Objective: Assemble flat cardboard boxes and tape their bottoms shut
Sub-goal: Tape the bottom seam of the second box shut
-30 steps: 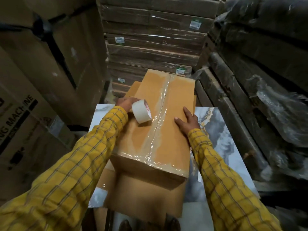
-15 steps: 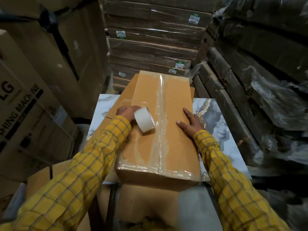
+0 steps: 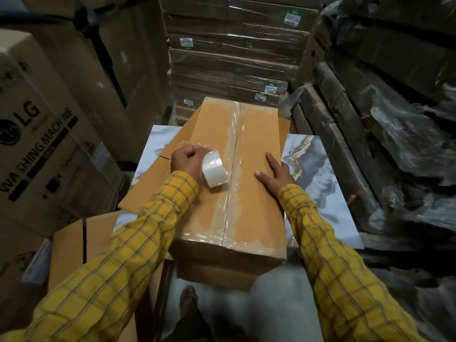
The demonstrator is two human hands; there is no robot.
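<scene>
The cardboard box (image 3: pixel 249 169) lies on the marble-patterned table (image 3: pixel 320 193), its long axis running from the table's near edge to its far edge, and its near end overhangs the near edge. Its closed flaps face up, and a strip of clear tape (image 3: pixel 230 174) runs along the middle seam from end to end.

The left hand (image 3: pixel 187 161) grips a roll of tape (image 3: pixel 214 169), fingers curled round it. The roll stands on edge just left of the seam, about halfway along the box, touching the box top. The right hand (image 3: pixel 275 172) lies flat on the right half of the box top, fingers straight and spread, pressing down near the right edge. Both arms wear yellow checked sleeves (image 3: pixel 333 255).

Flat cardboard sheets (image 3: pixel 153 183) lie under the box, jutting toward the table's left edge. Another brown box (image 3: pixel 71 248) stands beside the table's near left corner. A large washing-machine carton (image 3: pixel 37 144) stands at left, and bundles of flat cardboard (image 3: pixel 234 58) are stacked beyond the far edge.
</scene>
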